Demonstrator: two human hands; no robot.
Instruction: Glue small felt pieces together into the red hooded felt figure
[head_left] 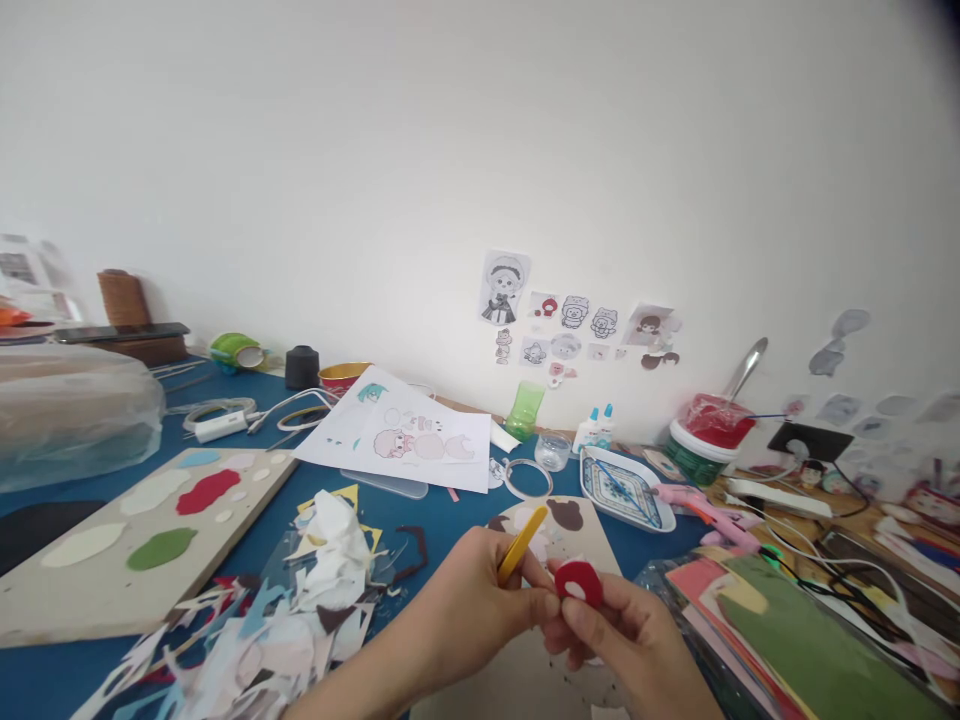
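Note:
My left hand (484, 590) is closed around a slim yellow tool (523, 545); its working end is hidden by my fingers, so its kind does not show. My right hand (626, 630) pinches a small round red piece (587, 577) with a pale oval patch on its face. The thumb and fingertips of my left hand meet the red piece's left edge. Under both hands lies a greyish board (592, 530) with brown and pale cut-out shapes at its far end.
Left stands a board (247, 470) bearing coloured flat shapes, beside a heap of scraps (277, 630). Printed drawings (420, 435) lie ahead. A patterned tray (626, 490), pink glue gun (712, 512), glue bottles (596, 430) and coloured sheets (810, 620) are to the right.

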